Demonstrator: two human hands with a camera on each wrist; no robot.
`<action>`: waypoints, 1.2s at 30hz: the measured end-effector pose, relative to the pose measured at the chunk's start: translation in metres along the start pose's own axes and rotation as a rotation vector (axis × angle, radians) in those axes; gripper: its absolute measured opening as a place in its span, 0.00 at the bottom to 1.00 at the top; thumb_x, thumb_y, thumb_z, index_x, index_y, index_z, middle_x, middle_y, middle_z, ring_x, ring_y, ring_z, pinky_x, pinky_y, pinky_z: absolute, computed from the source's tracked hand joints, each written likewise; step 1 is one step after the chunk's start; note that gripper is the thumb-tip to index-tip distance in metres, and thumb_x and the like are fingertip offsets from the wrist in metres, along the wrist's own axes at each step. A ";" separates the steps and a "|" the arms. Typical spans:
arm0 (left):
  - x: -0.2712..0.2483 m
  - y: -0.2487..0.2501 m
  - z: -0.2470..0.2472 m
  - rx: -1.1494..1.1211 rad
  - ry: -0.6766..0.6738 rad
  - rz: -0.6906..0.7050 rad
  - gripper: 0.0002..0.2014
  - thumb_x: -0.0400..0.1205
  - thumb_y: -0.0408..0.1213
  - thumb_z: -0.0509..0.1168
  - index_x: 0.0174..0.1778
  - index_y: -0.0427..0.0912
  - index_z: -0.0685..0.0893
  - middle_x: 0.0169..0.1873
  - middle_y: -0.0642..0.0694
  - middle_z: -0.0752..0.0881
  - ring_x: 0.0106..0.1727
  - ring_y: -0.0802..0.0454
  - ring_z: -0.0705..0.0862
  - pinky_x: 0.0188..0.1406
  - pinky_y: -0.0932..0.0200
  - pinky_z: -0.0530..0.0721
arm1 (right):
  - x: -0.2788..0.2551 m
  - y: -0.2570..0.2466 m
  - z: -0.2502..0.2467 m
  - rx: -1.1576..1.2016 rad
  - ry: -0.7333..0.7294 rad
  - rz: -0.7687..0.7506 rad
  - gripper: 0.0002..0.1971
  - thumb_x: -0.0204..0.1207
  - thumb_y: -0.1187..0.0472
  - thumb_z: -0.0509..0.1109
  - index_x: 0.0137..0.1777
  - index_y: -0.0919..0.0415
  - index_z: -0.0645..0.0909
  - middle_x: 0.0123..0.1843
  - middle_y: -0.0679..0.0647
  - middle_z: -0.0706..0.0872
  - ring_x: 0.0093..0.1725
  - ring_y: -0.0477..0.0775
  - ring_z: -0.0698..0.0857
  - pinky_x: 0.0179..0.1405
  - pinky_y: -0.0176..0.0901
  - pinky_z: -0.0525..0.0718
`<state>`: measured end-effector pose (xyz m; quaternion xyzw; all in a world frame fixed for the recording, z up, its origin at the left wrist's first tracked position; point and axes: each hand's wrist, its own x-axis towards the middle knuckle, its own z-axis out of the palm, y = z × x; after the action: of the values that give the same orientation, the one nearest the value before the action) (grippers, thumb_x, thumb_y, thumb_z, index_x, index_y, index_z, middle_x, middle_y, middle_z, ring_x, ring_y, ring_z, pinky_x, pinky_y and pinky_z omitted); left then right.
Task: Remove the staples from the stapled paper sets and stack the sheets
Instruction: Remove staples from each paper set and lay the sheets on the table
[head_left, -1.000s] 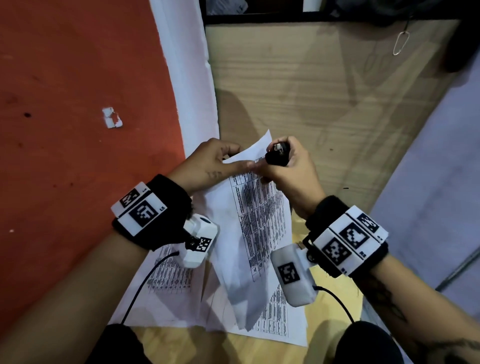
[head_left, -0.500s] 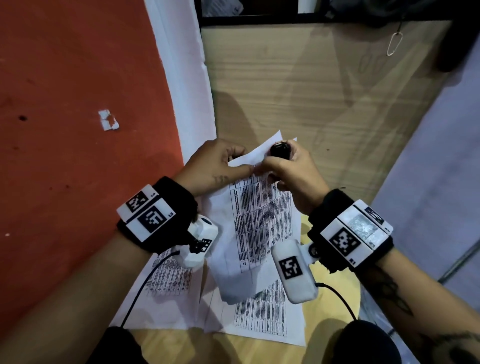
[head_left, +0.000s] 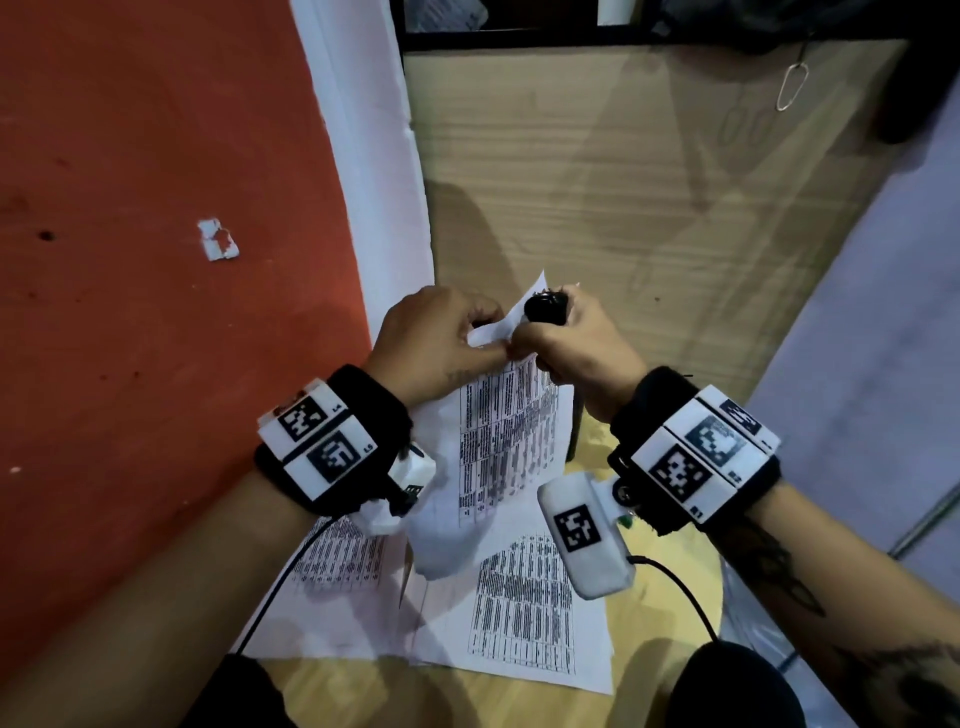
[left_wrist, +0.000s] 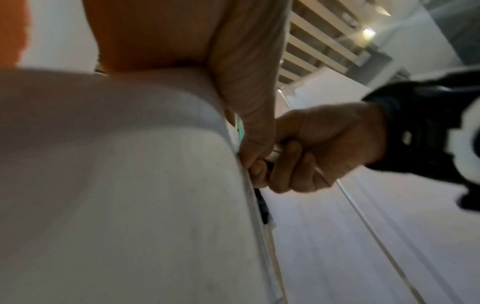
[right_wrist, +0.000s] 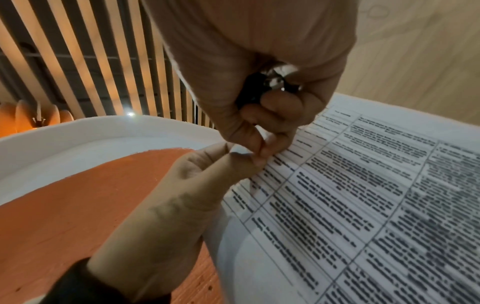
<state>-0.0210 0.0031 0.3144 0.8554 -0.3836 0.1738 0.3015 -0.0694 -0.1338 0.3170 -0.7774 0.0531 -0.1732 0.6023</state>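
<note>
I hold a stapled set of printed sheets (head_left: 509, 431) lifted over the wooden table (head_left: 623, 208). My left hand (head_left: 483, 338) pinches its top corner, thumb on the printed face (right_wrist: 363, 195). Right beside it, my right hand (head_left: 540, 338) grips a black staple remover (head_left: 545, 309), whose metal part (right_wrist: 275, 80) shows in the right wrist view. The right fingertips (right_wrist: 262, 156) touch the paper's top edge next to the left thumb (right_wrist: 233, 164). The staple itself is hidden. In the left wrist view the blurred paper (left_wrist: 116, 185) fills the left side.
Loose printed sheets (head_left: 524, 623) lie on the table under my wrists, another (head_left: 337, 561) at the left. A red wall with a white edge strip (head_left: 374, 182) borders the table on the left. A pale wall (head_left: 883, 338) stands at the right.
The held set has risen, so its lower end hangs higher and more of the sheet on the table shows. Both hands stay together at the top corner.
</note>
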 end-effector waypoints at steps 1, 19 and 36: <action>-0.001 0.002 0.001 0.059 -0.003 0.015 0.24 0.64 0.62 0.58 0.33 0.42 0.82 0.30 0.49 0.79 0.35 0.44 0.80 0.34 0.52 0.73 | 0.001 0.000 0.001 0.005 -0.014 0.031 0.13 0.66 0.76 0.67 0.35 0.60 0.69 0.28 0.56 0.74 0.14 0.38 0.67 0.10 0.27 0.61; 0.007 -0.033 0.005 0.017 -0.098 -0.046 0.19 0.67 0.56 0.61 0.38 0.44 0.85 0.34 0.51 0.83 0.40 0.43 0.84 0.42 0.47 0.82 | -0.009 0.039 0.007 -0.204 0.346 -0.479 0.09 0.72 0.66 0.69 0.49 0.57 0.72 0.34 0.41 0.79 0.35 0.45 0.80 0.40 0.45 0.80; 0.013 -0.051 -0.020 0.087 -0.258 0.077 0.09 0.73 0.57 0.58 0.37 0.58 0.75 0.31 0.57 0.76 0.43 0.46 0.80 0.42 0.52 0.74 | 0.016 0.084 -0.027 0.078 0.163 0.035 0.21 0.63 0.71 0.77 0.39 0.52 0.68 0.42 0.55 0.76 0.41 0.56 0.79 0.32 0.43 0.80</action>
<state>0.0246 0.0360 0.3169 0.8676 -0.4438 0.0904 0.2052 -0.0525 -0.1858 0.2463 -0.7357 0.1089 -0.2271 0.6288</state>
